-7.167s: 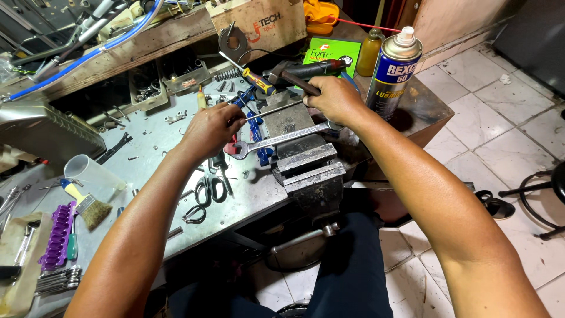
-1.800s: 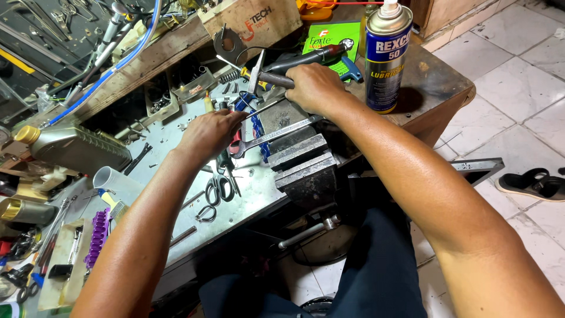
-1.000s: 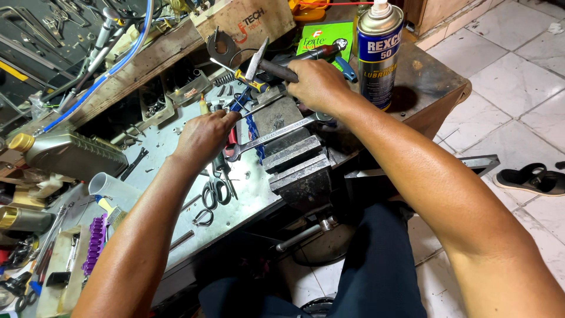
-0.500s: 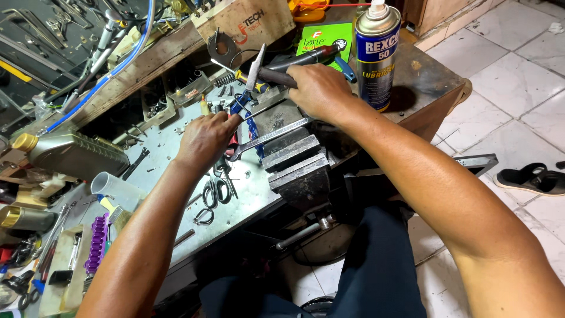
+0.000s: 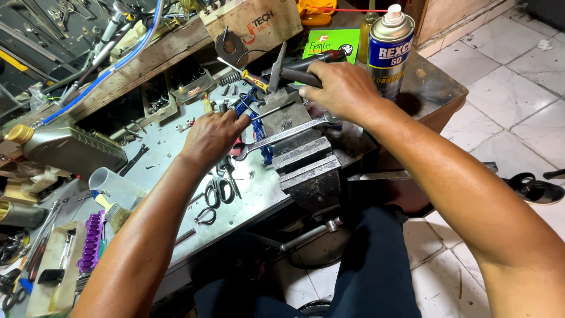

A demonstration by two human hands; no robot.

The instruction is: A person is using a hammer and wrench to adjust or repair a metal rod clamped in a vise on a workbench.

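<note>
Nearest us, below the edge of the surface [image 5: 176, 153], we see our dark trousers [image 5: 376, 265] and the steel handle bar [image 5: 309, 232] of the bench vise [image 5: 309, 165] jutting out under its grey jaws. To the left on the surface lie a purple toothed strip [image 5: 91, 250], a small brush [image 5: 112, 211] and a clear plastic cup [image 5: 115, 185] on its side, with scissors [image 5: 219, 188] lying just below our left wrist.

Our left hand [image 5: 212, 135] rests on the surface just left of the vise, fingers curled around blue-handled pliers [image 5: 247, 106]. A long spanner [image 5: 282, 134] lies across the top of the vise, between our two hands.

Our right hand [image 5: 344, 88] is closed around the dark handle of a tool [image 5: 297, 75] that points left above the back of the vise; we cannot tell what its tip touches. A yellow-handled screwdriver [image 5: 253, 79] lies just beyond it.

Just beside the right hand stands a spray can [image 5: 389, 50], with a green packet [image 5: 332, 44] behind. Farther left, a grey oil bottle [image 5: 73, 147] lies on its side, and a blue hose [image 5: 106, 76] runs along the wooden ledge [image 5: 141, 68] at the back.
</note>
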